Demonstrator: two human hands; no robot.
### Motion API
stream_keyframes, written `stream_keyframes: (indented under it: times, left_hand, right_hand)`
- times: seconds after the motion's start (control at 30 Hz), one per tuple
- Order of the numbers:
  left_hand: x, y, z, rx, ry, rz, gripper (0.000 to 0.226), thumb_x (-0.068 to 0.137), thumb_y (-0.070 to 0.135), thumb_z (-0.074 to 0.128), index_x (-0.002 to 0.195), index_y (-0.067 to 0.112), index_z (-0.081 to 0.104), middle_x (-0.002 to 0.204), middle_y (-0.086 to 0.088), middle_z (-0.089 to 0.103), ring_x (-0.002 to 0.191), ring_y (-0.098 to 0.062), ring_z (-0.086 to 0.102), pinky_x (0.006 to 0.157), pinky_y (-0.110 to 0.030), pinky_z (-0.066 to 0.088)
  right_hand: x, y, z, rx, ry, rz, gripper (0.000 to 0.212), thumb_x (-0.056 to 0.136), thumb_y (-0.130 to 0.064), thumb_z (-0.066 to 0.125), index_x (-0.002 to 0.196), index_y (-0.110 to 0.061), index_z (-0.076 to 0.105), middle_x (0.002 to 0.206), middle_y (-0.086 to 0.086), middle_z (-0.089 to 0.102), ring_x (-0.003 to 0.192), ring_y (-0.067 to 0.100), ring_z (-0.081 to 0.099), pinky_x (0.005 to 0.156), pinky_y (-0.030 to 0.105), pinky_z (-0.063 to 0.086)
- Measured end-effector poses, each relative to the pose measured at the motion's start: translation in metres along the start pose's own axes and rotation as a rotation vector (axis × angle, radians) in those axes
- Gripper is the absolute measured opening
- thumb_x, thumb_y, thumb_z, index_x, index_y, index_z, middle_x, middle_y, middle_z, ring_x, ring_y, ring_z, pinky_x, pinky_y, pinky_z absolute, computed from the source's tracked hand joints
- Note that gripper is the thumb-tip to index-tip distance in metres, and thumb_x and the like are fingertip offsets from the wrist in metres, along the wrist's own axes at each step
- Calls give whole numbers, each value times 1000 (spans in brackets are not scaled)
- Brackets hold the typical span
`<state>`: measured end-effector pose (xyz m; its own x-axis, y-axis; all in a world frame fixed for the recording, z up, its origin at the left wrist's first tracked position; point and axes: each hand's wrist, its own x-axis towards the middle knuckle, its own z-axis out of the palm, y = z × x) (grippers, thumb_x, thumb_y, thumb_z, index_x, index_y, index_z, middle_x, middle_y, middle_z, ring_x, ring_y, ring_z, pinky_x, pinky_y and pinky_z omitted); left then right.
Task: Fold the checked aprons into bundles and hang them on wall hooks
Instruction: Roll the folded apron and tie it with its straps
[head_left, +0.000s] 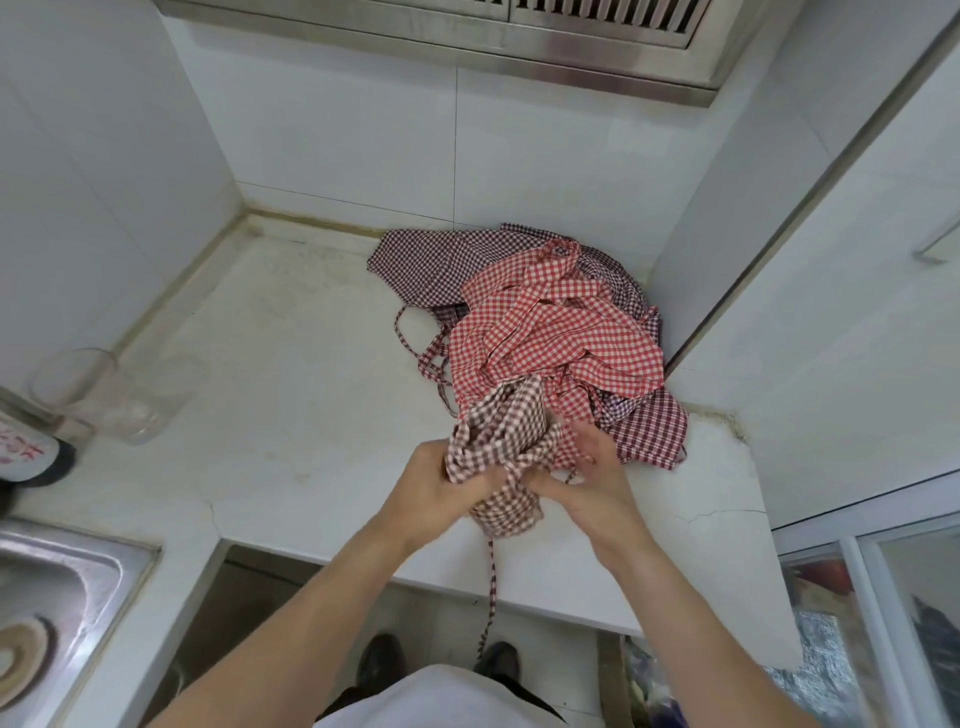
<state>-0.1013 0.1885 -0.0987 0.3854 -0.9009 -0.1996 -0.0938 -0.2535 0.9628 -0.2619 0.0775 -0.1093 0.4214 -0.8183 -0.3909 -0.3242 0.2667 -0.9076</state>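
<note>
A brown-and-white checked apron (501, 431) is bunched into a rough bundle above the counter's front edge. My left hand (441, 480) grips its left side and my right hand (592, 473) holds its right side. One strap (491, 592) dangles from it below the counter edge. Behind it a red-and-white checked apron (550, 332) lies crumpled in a heap. Dark maroon checked aprons (431, 265) lie under and around the red one, reaching the back right corner. No wall hooks are in view.
The white stone counter (291, 374) runs into a tiled corner. A clear glass jar (98, 395) lies at the left. A steel sink (57, 587) sits at lower left. A range hood (519, 41) hangs above. A cabinet wall (810, 291) stands at the right.
</note>
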Motion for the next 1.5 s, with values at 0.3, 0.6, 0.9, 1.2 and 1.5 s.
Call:
stream_keyframes:
  times: [0.3,0.6,0.9,1.2,1.5]
  left_hand:
    - [14,-3,-30,-635,28,-356,66,63,39,68,124,19,54,119,-6,69,112,-27,63,90,-39,50]
    - [10,-7,-40,-754,-30,-533,52,70,41,63,114,14,58,92,-11,77,99,-31,64,85,-42,48]
    - [12,-10,-52,-614,-79,-519,75,55,45,74,120,14,57,101,-9,76,102,-30,66,84,-40,49]
    - [23,8,-53,136,-196,-442,24,88,44,63,87,20,62,76,12,69,66,-2,62,57,-14,43]
    - [30,7,-17,456,38,-532,48,87,58,55,77,11,60,79,-2,65,70,-14,60,62,-28,45]
  right_hand:
    - [12,-17,-25,175,-575,55,40,91,-13,59,130,-11,57,128,7,66,117,27,62,105,38,47]
    - [11,-12,-8,-219,-588,-131,35,94,-8,62,125,-23,62,109,-7,70,87,14,59,77,31,48]
    - [17,-25,-23,19,-664,64,12,100,-8,51,96,1,58,59,-2,46,55,12,46,75,37,51]
    - [15,-45,-25,-71,-354,-16,6,92,-10,66,97,-13,62,64,-4,45,53,7,36,48,21,27]
    - [-28,-16,56,-834,-319,-429,75,72,-57,76,121,-25,29,100,-7,52,90,13,55,75,31,51]
